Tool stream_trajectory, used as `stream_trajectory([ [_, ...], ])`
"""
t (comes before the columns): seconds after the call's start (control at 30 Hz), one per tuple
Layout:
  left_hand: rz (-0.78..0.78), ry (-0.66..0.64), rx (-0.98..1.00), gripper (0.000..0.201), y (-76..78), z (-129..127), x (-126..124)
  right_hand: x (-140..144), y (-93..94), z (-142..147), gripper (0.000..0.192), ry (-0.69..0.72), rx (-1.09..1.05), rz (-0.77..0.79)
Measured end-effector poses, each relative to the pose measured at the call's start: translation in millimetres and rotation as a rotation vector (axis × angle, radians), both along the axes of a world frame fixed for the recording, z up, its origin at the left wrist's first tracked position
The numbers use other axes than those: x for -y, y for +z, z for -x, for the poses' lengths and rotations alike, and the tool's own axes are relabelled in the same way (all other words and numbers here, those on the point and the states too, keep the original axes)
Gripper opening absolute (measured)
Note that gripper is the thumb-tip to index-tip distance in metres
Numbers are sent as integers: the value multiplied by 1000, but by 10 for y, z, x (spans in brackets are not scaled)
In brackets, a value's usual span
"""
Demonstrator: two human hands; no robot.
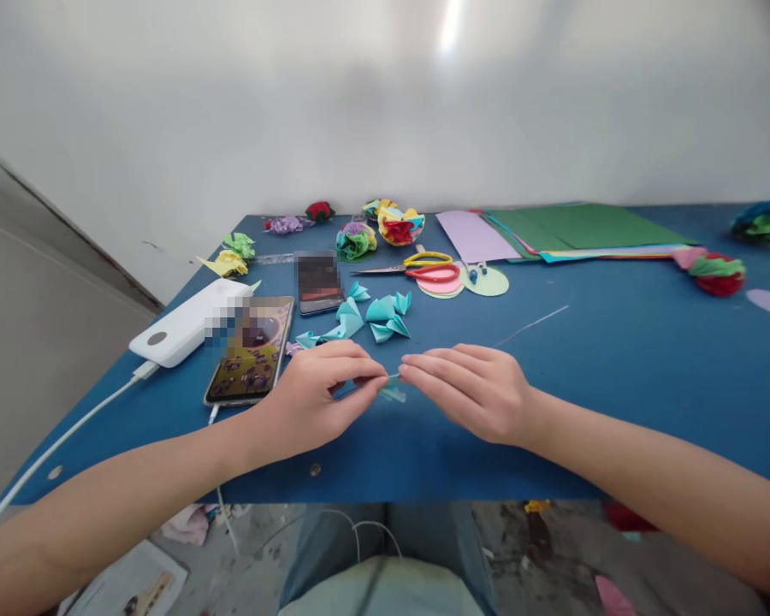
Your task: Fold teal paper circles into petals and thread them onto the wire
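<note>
Both hands meet over the near middle of the blue table. My left hand (330, 385) pinches a small teal paper piece (393, 393) between thumb and fingertips. From the right, my right hand (471, 385) closes its fingertips on the same piece; its thumb is hidden. Only a thin edge shows between the hands, with a pale teal bit hanging just below. Beyond my left hand lie folded teal paper pieces (348, 321), and a similar folded teal cluster (388, 316) sits to their right.
At left are a lit phone (250, 355), a white power bank (192, 325) with a cable and a dark phone (319, 287). Scissors (417, 267) rest by paper circles (488, 281). Crumpled paper flowers (401, 227) and coloured sheets (603, 227) lie behind; a thin wire (532, 323) is at right.
</note>
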State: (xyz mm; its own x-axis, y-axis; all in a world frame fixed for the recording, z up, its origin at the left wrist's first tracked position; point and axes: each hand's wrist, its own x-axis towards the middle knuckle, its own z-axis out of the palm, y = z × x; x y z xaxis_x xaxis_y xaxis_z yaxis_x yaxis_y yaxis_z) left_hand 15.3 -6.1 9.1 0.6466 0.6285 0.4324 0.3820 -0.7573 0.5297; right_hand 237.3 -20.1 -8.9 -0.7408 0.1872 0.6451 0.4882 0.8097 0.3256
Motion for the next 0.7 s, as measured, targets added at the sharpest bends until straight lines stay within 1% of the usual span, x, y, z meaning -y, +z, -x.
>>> stream_trajectory([
  [0.07, 34, 4, 7, 11, 24, -3, 7, 0, 13, -9, 23, -1, 37, -28],
  [0.2, 137, 9, 12, 13, 73, -14, 12, 3, 40, -20, 25, 0, 113, -142],
  [0.3, 173, 3, 17, 14, 88, -25, 14, 5, 48, -22, 25, 1, 139, -193],
  [0.4, 169, -5, 29, 12, 87, -28, 28, 4, 43, -19, 24, 7, 140, -197],
  [0.5, 160, -6, 31, 11, 82, -21, 46, 8, 28, -10, 22, 10, 134, -168],
  [0.7, 137, -11, 13, 10, 37, -29, 48, 33, -13, 13, 22, -30, 154, -157],
])
